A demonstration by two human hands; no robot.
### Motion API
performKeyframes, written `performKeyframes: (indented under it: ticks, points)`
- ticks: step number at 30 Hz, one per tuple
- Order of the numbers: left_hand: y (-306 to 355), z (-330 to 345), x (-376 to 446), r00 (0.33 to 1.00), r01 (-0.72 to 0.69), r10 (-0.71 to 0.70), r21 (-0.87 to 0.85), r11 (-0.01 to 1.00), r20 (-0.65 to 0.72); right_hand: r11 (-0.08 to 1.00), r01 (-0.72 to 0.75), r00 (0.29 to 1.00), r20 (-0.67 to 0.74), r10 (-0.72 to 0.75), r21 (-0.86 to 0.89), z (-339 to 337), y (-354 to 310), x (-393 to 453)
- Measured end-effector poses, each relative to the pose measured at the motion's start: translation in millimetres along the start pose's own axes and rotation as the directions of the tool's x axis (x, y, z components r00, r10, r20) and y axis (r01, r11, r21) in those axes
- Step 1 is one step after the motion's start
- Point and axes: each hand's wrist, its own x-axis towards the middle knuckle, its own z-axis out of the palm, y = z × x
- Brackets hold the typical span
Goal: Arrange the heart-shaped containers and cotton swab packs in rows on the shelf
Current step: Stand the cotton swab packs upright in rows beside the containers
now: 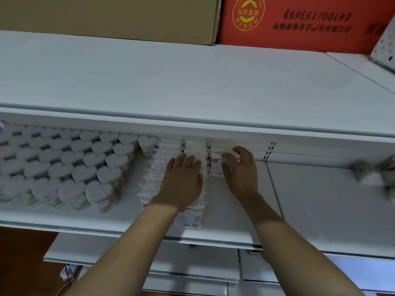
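Cotton swab packs in rows at mid-shelf, both hands on them.

The heart-shaped containers fill the left of the white shelf in close rows, swab tips showing inside them. The packs stand just right of them in files running from the front lip to the back wall. The left hand lies flat on one file, fingers straight and together. The right hand has its fingers curled round a shorter stack at the back. Bare shelf lies open to the right; the shelf above overhangs closely.

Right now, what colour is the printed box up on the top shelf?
The printed cardboard box is red-orange with a yellow round logo, seen in the head view.
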Motion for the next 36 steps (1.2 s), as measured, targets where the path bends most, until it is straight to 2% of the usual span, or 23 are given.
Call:
performKeyframes:
  ticks: [9,14,19,28,36]
  points:
    - [21.4,0.5,8.2,0.995,0.002,-0.006,-0.035,0.999,-0.104,0.999,0.020,0.999,0.050,-0.018,-0.043,-14.0,4.3,-7.7]
    - [69.8,5.1,20.5,0.995,0.032,-0.035,-0.025,0.999,-0.089,0.996,0.043,0.997,0.071,-0.037,-0.078,-49.2,32.5,-22.6]
    - [136.2,15.1,24.6,0.994,0.038,-0.041,-0.027,0.999,-0.105,0.988,0.031,0.998,0.061,-0.022,-0.151,-92.9,89.4,-47.7]
    - [257.2,37.5,23.0,0.995,-0.099,0.099,-0.042,0.994,0.017,0.905,-0.209,0.975,-0.006,0.223,-0.370,-199.2,176.1,-121.6]
    - [373.0,50.5,14.9,0.967,-0.254,0.254,-0.064,0.965,0.000,0.730,-0.424,0.844,0.058,0.533,-0.535,-305.1,263.7,-180.9]
